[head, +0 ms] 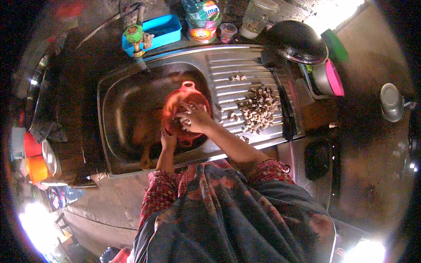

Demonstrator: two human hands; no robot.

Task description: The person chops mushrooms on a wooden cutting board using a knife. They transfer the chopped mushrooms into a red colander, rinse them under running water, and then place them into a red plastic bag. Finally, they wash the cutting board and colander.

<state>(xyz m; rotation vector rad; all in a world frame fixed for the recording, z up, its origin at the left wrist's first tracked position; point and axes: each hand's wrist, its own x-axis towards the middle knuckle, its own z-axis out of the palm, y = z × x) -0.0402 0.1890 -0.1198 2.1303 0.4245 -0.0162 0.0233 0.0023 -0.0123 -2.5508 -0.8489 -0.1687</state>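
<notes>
An orange-red plastic colander (171,100) with loop handles is in the right part of the stainless steel sink basin (120,111). My left hand (168,139) grips its near left rim from outside, the fingers partly hidden. Over the colander's bowl, my right hand (194,120) reaches in with its fingers apart. What lies under those fingers is too dark and blurred to tell. To the right, small brown and pale chopped pieces (261,108) form a pile on the ribbed drainboard (227,93), and a few lie scattered beside it.
Behind the sink are a green-handled tap (134,34), a blue plastic tub (167,31), plastic packaging (204,21), a clear cup (228,32) and a jar (257,19). A dark wok (296,41) and a pot (320,78) stand at the back right. A dark long-handled utensil (285,105) borders the drainboard.
</notes>
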